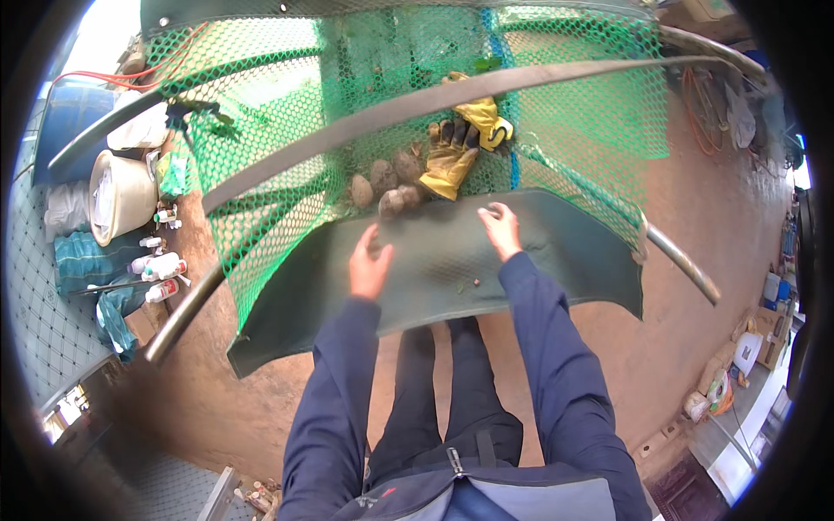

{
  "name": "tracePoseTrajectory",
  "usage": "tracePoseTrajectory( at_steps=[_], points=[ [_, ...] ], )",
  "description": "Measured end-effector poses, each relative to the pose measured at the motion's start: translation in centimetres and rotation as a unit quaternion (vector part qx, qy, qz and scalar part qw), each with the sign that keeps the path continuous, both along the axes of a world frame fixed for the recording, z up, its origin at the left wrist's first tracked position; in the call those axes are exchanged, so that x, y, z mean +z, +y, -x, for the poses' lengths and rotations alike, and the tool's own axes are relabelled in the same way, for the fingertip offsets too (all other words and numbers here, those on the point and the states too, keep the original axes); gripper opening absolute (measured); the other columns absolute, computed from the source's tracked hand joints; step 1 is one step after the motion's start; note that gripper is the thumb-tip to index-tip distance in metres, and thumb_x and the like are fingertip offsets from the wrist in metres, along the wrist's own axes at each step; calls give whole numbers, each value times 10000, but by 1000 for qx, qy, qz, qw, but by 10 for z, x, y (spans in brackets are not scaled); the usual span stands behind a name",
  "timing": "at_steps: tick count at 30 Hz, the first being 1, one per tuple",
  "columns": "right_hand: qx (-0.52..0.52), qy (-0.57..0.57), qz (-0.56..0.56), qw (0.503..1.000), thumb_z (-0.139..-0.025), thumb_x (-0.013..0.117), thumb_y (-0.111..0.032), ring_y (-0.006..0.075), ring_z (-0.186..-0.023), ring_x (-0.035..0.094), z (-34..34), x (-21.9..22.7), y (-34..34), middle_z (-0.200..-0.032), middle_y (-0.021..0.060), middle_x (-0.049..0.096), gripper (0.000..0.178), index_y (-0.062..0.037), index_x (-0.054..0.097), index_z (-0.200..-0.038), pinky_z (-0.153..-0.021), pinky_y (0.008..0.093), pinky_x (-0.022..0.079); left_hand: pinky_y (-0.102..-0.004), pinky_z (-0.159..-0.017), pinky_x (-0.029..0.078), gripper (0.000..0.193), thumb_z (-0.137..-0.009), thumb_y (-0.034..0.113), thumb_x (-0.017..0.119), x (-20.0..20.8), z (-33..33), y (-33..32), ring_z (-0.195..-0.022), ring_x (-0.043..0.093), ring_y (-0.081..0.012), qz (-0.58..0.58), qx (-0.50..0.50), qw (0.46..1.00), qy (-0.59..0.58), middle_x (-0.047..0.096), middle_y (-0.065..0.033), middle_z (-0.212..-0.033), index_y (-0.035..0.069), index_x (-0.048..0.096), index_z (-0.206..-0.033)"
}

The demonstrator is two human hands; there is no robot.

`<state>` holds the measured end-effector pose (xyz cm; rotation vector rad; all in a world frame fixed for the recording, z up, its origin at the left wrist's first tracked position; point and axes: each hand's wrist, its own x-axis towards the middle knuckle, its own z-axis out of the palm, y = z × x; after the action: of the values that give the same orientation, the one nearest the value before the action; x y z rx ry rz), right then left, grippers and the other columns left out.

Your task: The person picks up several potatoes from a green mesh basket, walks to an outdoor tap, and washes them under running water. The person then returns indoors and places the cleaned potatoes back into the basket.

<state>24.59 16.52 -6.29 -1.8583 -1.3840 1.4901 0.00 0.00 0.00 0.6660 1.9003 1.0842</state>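
Observation:
Above the dark green sheet (434,252) hangs my left hand (370,266), its fingers and thumb apart and nothing between them. My right hand (500,229) is to its right over the same sheet, fingers loosely bent and holding nothing I can see. Just beyond the hands, several round brown lumps that look like potatoes or similar roots (383,177) lie together on green mesh netting (395,130). Beside them rests a yellow work glove (449,161) with dark fingertips, and a second yellow glove (483,117) lies behind it.
A grey curved bar (347,132) crosses over the netting. Metal poles jut out at the left (184,313) and right (682,265). At the left stand a cream bucket (130,200) and several white bottles (165,267). Boxes and bags line the right wall.

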Motion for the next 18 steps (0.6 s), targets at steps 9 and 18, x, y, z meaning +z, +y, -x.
tracePoseTrajectory(
  at_steps=[9, 18],
  points=[
    [-151, 72, -90, 982, -795, 697, -200, 298, -1058, 569, 53, -104, 25, -1109, 141, 606, 604, 5, 427, -1295, -939, 378, 436, -298, -816, 514, 515, -847, 95, 651, -9, -48, -148, -910, 636, -154, 163, 160, 971, -69, 622, -94, -1207, 52, 508, -1340],
    [94, -230, -352, 902, -808, 648, -132, 254, -963, 597, -24, 37, 70, -1063, 128, 592, 496, -33, 473, -1261, -845, 434, 493, -441, -1028, 399, 789, -727, 178, 771, -42, -22, -17, -1247, 457, -356, 123, 51, 985, 108, 443, -228, -1368, 31, 388, -1401]
  ],
)
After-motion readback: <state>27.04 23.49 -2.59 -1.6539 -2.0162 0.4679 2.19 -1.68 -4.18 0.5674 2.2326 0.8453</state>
